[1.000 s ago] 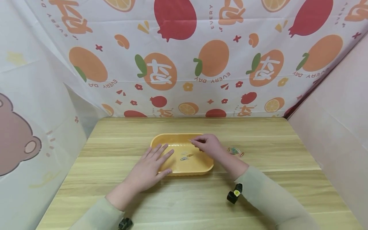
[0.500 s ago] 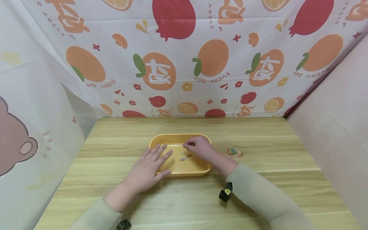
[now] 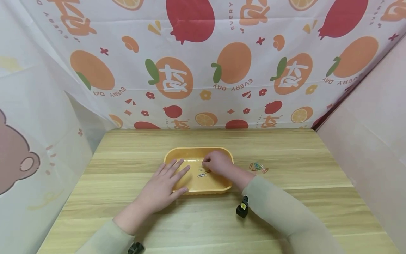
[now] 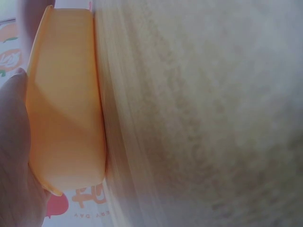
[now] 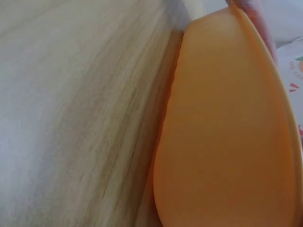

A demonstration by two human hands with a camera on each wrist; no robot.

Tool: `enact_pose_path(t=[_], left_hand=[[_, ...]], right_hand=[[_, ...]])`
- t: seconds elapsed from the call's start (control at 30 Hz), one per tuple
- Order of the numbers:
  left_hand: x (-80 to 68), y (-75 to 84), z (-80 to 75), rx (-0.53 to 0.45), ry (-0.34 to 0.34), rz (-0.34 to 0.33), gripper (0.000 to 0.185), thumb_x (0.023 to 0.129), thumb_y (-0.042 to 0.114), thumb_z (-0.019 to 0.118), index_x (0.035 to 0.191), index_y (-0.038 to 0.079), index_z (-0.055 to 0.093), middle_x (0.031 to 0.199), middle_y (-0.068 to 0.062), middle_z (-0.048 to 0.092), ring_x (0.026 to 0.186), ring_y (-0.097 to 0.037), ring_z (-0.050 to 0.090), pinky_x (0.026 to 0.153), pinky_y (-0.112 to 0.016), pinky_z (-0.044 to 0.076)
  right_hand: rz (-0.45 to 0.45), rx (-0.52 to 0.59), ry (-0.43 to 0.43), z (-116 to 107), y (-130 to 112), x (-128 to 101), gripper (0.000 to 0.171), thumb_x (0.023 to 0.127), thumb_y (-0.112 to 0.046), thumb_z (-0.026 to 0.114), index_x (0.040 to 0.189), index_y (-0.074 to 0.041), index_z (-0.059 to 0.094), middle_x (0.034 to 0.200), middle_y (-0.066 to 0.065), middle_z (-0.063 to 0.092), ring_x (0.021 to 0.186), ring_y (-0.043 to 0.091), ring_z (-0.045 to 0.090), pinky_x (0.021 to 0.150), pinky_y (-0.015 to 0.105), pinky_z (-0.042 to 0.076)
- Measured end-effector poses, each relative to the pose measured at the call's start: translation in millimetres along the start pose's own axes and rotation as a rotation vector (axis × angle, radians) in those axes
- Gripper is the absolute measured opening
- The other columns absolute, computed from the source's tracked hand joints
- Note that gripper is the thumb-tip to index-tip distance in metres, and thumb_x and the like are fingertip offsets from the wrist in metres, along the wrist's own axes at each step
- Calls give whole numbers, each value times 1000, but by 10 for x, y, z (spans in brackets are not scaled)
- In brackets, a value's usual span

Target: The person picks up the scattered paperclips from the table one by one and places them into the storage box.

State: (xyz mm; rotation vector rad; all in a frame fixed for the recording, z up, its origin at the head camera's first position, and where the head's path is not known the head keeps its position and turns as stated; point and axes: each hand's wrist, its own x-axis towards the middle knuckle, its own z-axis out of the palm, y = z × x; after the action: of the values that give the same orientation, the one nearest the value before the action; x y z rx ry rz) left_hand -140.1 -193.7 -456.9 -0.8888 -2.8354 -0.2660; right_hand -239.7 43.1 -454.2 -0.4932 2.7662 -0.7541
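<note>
A yellow tray (image 3: 193,192) stands on the table with a few paper clips (image 3: 202,175) on its floor. My left hand (image 3: 161,187) lies spread over the tray's left side and front rim, fingers straight; in the left wrist view the thumb side (image 4: 14,127) shows by the tray wall (image 4: 66,104). Over the tray's right half, my right hand (image 3: 219,164) reaches in with thumb and fingers pinched together low above the clips. The small paper clip seen at its fingertips earlier is hidden by them now. The right wrist view is mostly tray wall (image 5: 222,123).
A small pile of coloured paper clips (image 3: 258,167) lies on the wooden table (image 3: 301,211) to the right of the tray. A fruit-printed cloth (image 3: 203,70) hangs behind the table, with pale cloth at both sides.
My right hand has moved left and down into the tray, its fingertips lower over the clips. The left hand has stayed at the tray's left side. The camera view shifted slightly.
</note>
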Motion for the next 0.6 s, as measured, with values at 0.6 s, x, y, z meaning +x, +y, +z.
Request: enact_pose_path(t=[0.6], left_hand=[[4, -3, 11, 1, 10, -5, 69, 98, 56, 52, 156, 24, 34, 161, -9, 28, 148, -34, 24, 119, -57, 18]], right_hand=[[-1, -138, 17, 33, 6, 32, 13, 92, -24, 68, 89, -20, 81, 91, -8, 73, 88, 10, 65, 85, 30, 53]])
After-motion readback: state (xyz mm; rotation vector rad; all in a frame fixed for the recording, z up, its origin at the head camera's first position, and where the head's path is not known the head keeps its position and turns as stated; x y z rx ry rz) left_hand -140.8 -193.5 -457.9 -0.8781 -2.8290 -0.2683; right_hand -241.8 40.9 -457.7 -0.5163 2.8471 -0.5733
